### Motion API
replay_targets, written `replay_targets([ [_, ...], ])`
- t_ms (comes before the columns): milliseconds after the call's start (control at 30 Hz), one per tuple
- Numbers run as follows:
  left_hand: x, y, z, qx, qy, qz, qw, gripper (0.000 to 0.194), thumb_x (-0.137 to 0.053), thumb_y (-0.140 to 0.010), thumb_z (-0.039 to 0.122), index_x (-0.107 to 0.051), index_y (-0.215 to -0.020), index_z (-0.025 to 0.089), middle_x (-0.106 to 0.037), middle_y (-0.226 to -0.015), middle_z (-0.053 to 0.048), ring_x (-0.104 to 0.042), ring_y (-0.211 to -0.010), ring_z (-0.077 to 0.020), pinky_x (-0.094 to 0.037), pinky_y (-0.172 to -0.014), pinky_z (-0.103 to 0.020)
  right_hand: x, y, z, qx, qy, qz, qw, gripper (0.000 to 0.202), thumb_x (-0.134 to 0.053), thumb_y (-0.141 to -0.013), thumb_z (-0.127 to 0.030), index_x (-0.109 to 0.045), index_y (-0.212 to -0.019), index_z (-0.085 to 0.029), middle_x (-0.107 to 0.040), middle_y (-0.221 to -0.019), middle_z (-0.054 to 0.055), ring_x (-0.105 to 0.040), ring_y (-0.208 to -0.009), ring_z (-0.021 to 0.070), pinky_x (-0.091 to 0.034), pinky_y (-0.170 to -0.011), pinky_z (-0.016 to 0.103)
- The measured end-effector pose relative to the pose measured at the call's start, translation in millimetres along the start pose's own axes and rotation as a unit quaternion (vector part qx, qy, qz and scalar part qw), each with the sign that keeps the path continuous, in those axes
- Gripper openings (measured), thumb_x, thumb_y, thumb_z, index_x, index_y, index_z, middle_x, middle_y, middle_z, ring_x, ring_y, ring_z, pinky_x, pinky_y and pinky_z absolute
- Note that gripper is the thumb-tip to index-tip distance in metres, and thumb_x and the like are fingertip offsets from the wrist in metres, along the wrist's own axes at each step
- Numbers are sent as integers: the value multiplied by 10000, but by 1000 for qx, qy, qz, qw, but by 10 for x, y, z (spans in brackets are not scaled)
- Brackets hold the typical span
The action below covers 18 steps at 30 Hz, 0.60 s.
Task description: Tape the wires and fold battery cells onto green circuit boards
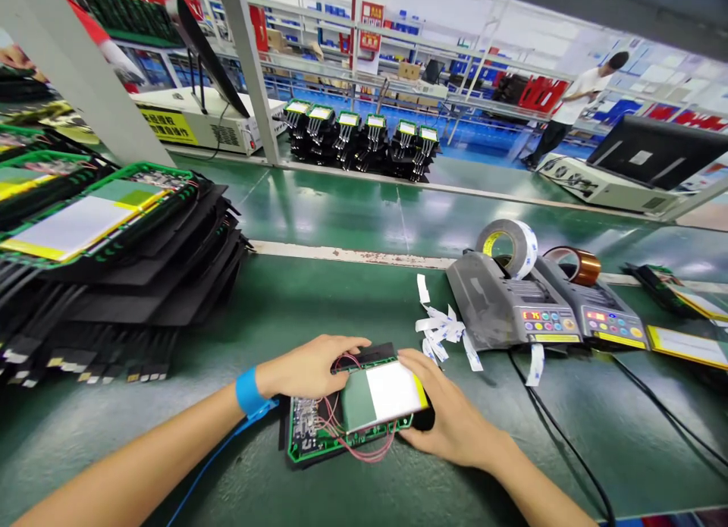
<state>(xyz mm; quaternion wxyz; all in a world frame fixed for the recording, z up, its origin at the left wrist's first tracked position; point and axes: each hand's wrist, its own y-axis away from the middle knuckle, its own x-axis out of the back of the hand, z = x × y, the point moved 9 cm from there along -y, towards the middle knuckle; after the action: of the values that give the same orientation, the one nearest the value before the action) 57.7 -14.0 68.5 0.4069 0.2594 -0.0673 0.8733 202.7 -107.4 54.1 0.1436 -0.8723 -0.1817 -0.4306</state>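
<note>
A flat battery pack (392, 393), white and green with yellow edge tape, lies over a green circuit board (307, 427) with pink and red wires looping out at its near side. My left hand (315, 366), a blue wrist strap below it, has its thumb at the pack's left end and its fingers curled over the far edge. Around the pack's right end my right hand (437, 406) is closed, fingers on the far corner and thumb at the near one. A black sheet shows beneath the board.
Stacked boards with black sheets (171, 261) stand at left. White tape strips (444, 331) lie right of my hands, beside two tape dispensers (517, 303) (603, 307) with cables. More boards (364, 144) line the far shelf. A person (580, 95) stands in the background.
</note>
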Motion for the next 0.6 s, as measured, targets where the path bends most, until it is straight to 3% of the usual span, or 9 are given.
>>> replay_targets([
  [100, -39, 20, 174, -4, -12, 36, 999, 467, -618, -767, 319, -598, -1229, 254, -661, -1169, -61, -585, -1101, -293, -411, -993, -434, 12, -18, 43, -8, -35, -16, 999, 886, -689, -726, -194, -188, -1453, -253, -322, -1452, 127, -333, -1368, 262, -328, -1128, 434],
  [200, -246, 32, 477, -52, -122, 76, 988, 731, -747, -649, 494, -532, -1283, 199, -567, -1244, -118, -478, -1188, -358, -279, -1078, -530, 11, 6, 98, -26, -71, 1, 997, 998, -773, -691, -282, -136, -1460, -267, -237, -1492, 140, -236, -1413, 300, -261, -1150, 492],
  [300, -601, -20, 656, -78, -281, 72, 954, 751, -745, -667, 446, -495, -1279, 92, -584, -1125, -168, -525, -1070, -358, -294, -1050, -554, 11, 23, 186, -64, -155, 24, 986, 1117, -831, -627, -307, -85, -1457, -284, -202, -1510, 144, -250, -1409, 311, -255, -1145, 513],
  [367, -719, -58, 682, -76, -316, 69, 943, 680, -703, -714, 394, -488, -1273, 71, -599, -1076, -170, -543, -1035, -346, -281, -1059, -549, -14, 28, 241, -89, -210, 26, 973, 1112, -816, -646, -268, -55, -1456, -310, -207, -1515, 133, -324, -1379, 286, -303, -1127, 486],
  [467, -595, 38, 757, -98, -283, 80, 951, 734, -675, -726, 383, -406, -1359, 127, -607, -1094, -133, -557, -1058, -318, -217, -1111, -544, -54, 34, 275, -101, -242, 21, 965, 1068, -779, -696, -247, -33, -1455, -336, -215, -1517, 123, -391, -1341, 259, -370, -1090, 448],
  [533, -333, 262, 789, -104, -223, 95, 965, 820, -671, -720, 364, -301, -1434, 203, -584, -1198, -105, -548, -1120, -295, -235, -1129, -513, -57, 39, 262, -93, -235, 20, 967, 1056, -774, -708, -258, -34, -1457, -333, -254, -1495, 125, -429, -1310, 255, -389, -1076, 449],
  [600, 20, 598, 702, -69, -163, 125, 976, 882, -686, -708, 367, -240, -1465, 291, -499, -1361, -73, -495, -1221, -295, -356, -1085, -439, -34, 38, 225, -82, -195, 15, 977, 1018, -770, -712, -263, -79, -1457, -327, -291, -1472, 120, -430, -1302, 260, -371, -1086, 470],
])
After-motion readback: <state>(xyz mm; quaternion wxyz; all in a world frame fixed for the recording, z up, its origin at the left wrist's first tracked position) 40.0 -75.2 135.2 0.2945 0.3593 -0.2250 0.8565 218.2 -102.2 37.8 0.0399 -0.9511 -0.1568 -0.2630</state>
